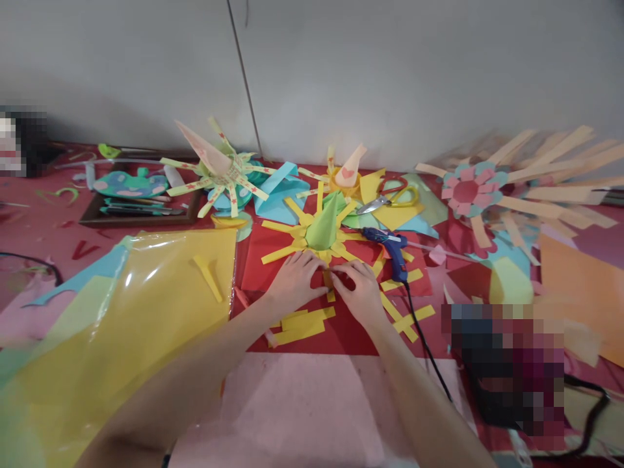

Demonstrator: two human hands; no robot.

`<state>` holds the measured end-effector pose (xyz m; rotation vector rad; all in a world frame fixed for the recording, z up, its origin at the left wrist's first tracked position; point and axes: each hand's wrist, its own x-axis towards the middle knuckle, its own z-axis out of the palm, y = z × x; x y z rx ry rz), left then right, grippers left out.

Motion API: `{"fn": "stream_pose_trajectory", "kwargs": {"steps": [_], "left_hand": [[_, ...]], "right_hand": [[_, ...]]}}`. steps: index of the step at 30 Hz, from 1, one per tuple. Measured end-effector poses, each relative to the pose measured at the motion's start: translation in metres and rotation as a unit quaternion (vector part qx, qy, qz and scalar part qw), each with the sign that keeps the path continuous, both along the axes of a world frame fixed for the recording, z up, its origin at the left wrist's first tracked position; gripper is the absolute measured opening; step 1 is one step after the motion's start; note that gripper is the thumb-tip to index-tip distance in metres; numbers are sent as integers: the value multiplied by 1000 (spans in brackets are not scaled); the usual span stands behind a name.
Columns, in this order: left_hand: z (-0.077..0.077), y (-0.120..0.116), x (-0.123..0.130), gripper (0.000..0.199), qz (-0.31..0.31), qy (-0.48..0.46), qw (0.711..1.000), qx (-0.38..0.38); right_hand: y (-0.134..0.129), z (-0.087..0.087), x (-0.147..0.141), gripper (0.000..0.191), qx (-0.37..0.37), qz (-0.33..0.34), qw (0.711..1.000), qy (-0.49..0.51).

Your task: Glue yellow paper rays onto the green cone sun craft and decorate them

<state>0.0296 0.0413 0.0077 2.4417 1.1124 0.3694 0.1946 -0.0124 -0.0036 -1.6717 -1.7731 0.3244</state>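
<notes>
In the head view, a paper craft with a green cone (322, 226) and yellow strips fanning out like rays lies on red paper (253, 263). My left hand (295, 281) and my right hand (359, 291) meet at its near side, both curled around a short yellow paper strip (330, 283). Fingers of each hand pinch this strip close to the base of the cone. Loose yellow strips (305, 326) are scattered near my wrists. Just right of my right hand lies a blue glue gun (390, 247), its cord running toward me.
Scissors (390, 198) rest on paper scraps behind the glue gun. Other paper crafts, one with a pink cone (207, 149) and one with peach strips (465, 188), stand along the wall. A yellow plastic-covered sheet (166, 292) lies left, beside a brown tray (92, 214) of cutters.
</notes>
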Motion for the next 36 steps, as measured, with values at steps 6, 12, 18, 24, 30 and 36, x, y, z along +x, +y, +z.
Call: {"fn": "stream_pose_trajectory", "kwargs": {"steps": [6,12,18,24,30,36], "left_hand": [[4,3,2,30,2,-2,999,-32],[5,4,3,26,3,-9,999,-32],[5,4,3,27,6,6,1000,-24],[9,4,4,29,4,25,999,-28],[4,3,3,28,2,33,999,-15],[3,1,4,30,9,39,999,-18]], "right_hand": [[0,0,-3,25,-34,-1,999,-25],[3,-2,-6,29,-37,-3,997,-67],[5,-2,-12,33,-23,0,992,-125],[6,-4,-14,38,-19,-3,987,-162],[6,-8,-12,33,-13,2,988,-151],[9,-4,-15,40,-36,-3,985,-166]]}}
